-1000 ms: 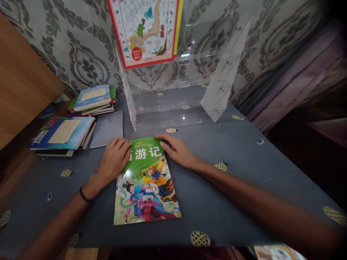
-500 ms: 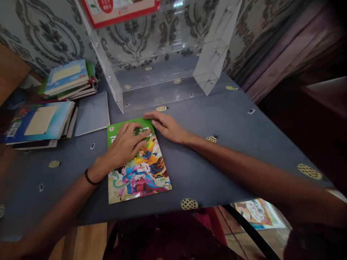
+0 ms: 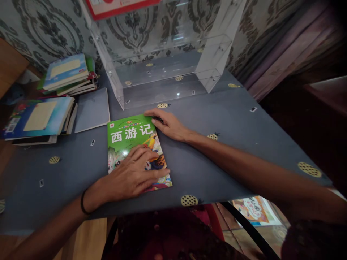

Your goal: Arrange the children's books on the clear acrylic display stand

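Note:
A green-topped book (image 3: 131, 127) with large white characters and colourful figures on its cover lies closed on the dark tablecloth in front of me. Flat across the lower half of that cover rests my left hand (image 3: 138, 169), fingers spread, hiding much of the picture. At the book's top right corner, the fingertips of my right hand (image 3: 168, 124) touch the edge; the fingers are stretched out and the palm lies beside the book on the cloth. Neither hand grips anything.
A clear acrylic rack (image 3: 162, 92) stands behind the book, a red-edged item (image 3: 123, 7) at its top. Stacked books (image 3: 66, 74) and more books (image 3: 40, 117) are at the left, near a grey flat board (image 3: 92, 110). Printed papers (image 3: 255, 211) lie below the table's front edge.
My left hand has slid down the cover toward me, from the title to the lower picture, uncovering the white characters. My right hand stays at the top right corner.

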`<move>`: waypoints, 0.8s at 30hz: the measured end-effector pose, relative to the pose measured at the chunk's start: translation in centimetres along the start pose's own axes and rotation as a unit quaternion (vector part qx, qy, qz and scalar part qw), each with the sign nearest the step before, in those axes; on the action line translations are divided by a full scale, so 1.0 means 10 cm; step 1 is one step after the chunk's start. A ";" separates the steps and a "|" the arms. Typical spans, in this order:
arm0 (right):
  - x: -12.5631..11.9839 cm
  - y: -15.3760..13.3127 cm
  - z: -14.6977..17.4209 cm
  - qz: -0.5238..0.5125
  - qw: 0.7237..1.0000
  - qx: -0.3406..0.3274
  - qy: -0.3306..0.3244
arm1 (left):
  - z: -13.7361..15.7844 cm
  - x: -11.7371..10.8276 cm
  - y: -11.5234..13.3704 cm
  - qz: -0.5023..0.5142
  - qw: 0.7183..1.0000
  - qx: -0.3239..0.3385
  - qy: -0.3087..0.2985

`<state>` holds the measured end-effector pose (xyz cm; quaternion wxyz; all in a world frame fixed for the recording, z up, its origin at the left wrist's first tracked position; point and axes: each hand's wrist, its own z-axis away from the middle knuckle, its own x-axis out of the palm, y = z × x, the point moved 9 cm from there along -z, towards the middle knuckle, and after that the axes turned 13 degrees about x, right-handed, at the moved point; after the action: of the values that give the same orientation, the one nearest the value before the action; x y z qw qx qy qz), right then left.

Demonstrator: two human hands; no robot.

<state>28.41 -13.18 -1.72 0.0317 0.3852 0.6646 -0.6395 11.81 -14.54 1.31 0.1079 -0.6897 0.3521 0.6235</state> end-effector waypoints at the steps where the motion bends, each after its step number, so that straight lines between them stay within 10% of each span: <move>1: 0.00 0.00 0.00 0.003 1.000 0.001 0.001 | 0.00 0.01 0.05 0.007 1.000 0.006 -0.006; 7: 0.02 -0.02 0.03 0.040 0.999 -0.001 0.007 | 0.01 -0.04 0.08 0.053 0.998 0.018 0.003; 16: 0.22 -0.17 0.15 0.208 0.977 -0.047 0.007 | 0.46 -0.45 -1.28 -0.076 0.963 -0.204 0.160; 24: 0.60 -0.62 0.59 0.263 0.955 -0.107 -0.086 | 0.54 -0.40 -1.41 -0.071 0.958 -0.172 0.218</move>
<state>18.10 -14.78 -0.91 0.2974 0.4843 0.5988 -0.5643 16.42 0.33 -0.09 -0.0483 -0.8402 0.2046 0.4999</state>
